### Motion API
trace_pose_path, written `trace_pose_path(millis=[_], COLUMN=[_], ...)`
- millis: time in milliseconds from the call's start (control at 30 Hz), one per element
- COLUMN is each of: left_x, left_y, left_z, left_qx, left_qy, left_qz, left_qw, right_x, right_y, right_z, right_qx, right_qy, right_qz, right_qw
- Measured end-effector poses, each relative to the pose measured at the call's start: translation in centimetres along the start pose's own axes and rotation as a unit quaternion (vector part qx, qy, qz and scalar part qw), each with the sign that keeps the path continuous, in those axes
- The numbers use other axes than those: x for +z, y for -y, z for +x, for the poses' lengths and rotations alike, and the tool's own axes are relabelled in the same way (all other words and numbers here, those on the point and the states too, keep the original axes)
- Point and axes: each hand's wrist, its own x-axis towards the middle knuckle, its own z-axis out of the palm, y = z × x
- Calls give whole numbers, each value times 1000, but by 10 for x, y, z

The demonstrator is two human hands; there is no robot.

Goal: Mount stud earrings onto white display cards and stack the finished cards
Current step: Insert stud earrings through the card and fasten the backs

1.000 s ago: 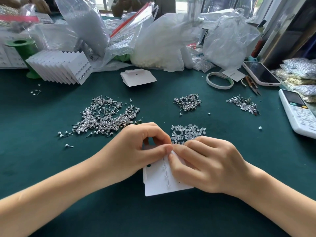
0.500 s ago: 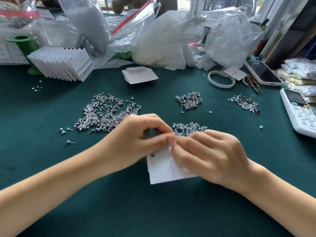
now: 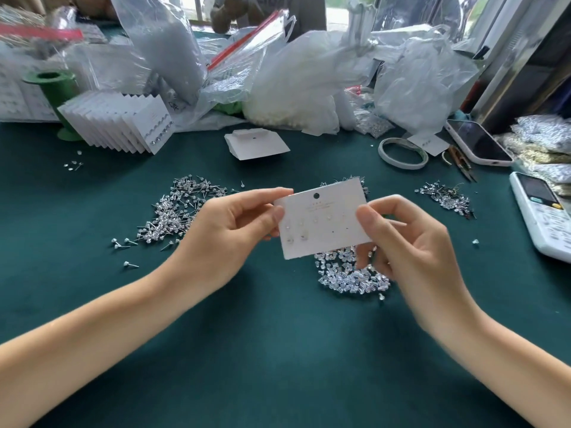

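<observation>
Holding a part-filled card [image 3: 323, 222] up over the green worktop [image 3: 278, 350].

You are pinching the card by both short edges, your left hand [image 3: 228, 233] gripping one side with thumb on its face and your right hand [image 3: 411, 242] gripping the other, above the pile of clear backs [image 3: 352, 278]. Some holes are showing empty. Flexing it could be loosening the seated studs [image 3: 304, 225], likely dropping them into the loose stud pile [image 3: 173, 211].
</observation>
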Motion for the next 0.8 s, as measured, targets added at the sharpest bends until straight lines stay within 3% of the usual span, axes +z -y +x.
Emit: trace_pose_path(millis=[67,200,400,567,700,800], left_x=[-1,0,-1,-4,-3,-3], left_y=[0,1,7,12,15,16], left_z=[-2,-8,-5,-4,-5,-4], left_qx=[40,154,182,169,164,158], left_qy=[-7,40,44,42,47,45], left_qz=[83,286,329,345,357,355], left_qw=[996,945,926,923,919,920], right_x=[-4,-3,-5,-34,-44,-40], right_y=[0,0,-2,-12,-27,-32], right_z=[3,5,11,47,64,66], right_qx=[38,71,80,-40,-38,-44], right_qy=[-22,-21,34,-54,-20,-35], right_qz=[-2,5,-7,-242,-421,-492], right_qw=[999,997,996,968,906,869])
